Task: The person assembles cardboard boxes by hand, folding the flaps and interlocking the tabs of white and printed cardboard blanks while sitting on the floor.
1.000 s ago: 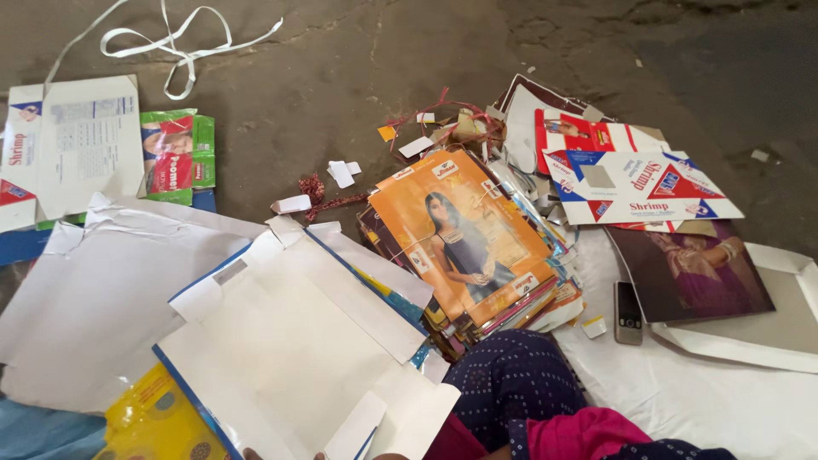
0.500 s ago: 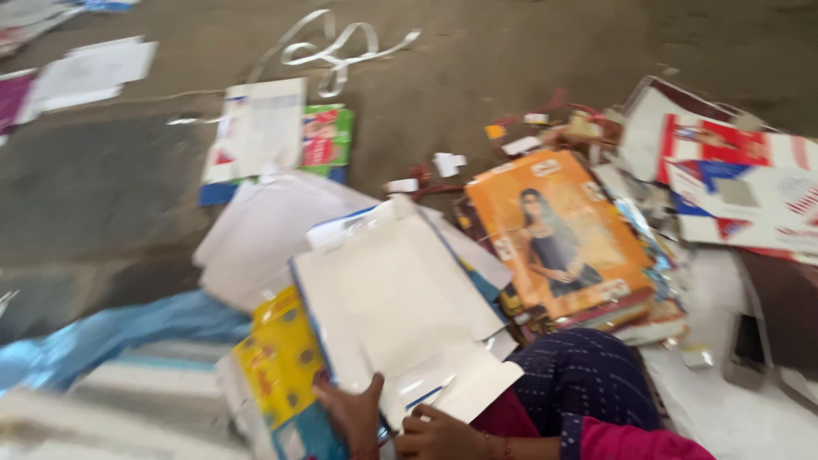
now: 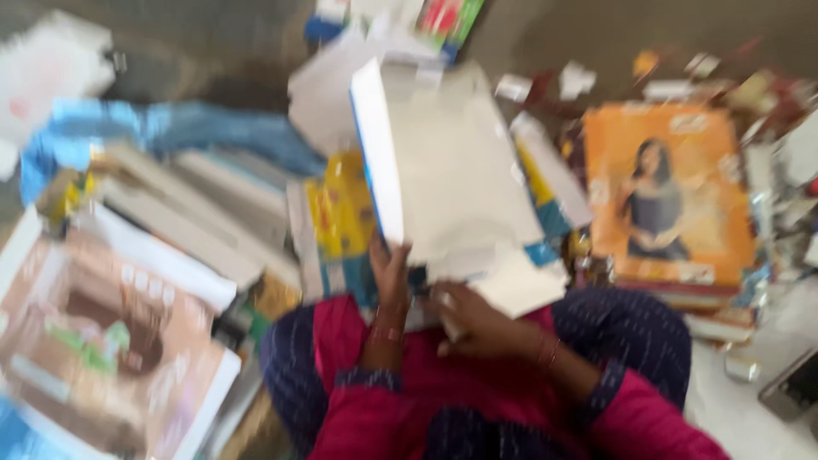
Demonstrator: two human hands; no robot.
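A flattened white cardboard box with a blue edge is held up over the lap, tilted, in the middle of the blurred head view. The left hand is closed on the lower left edge of the box, fingers wrapped around the blue-trimmed side. The right hand is placed at the lower flap of the box; whether it is gripping or only resting there cannot be told because of blur. Directly behind the box a yellow printed carton is partly covered by it. To the right, just beside the box, a stack of flat packages topped by an orange printed sheet showing a seated figure is lying on the floor. To the left, a pile of flattened white and grey cartons is spread out, with a crumpled blue plastic sheet behind it and a large brown printed board nearest the camera. Scraps of paper are scattered on the floor at the upper right.
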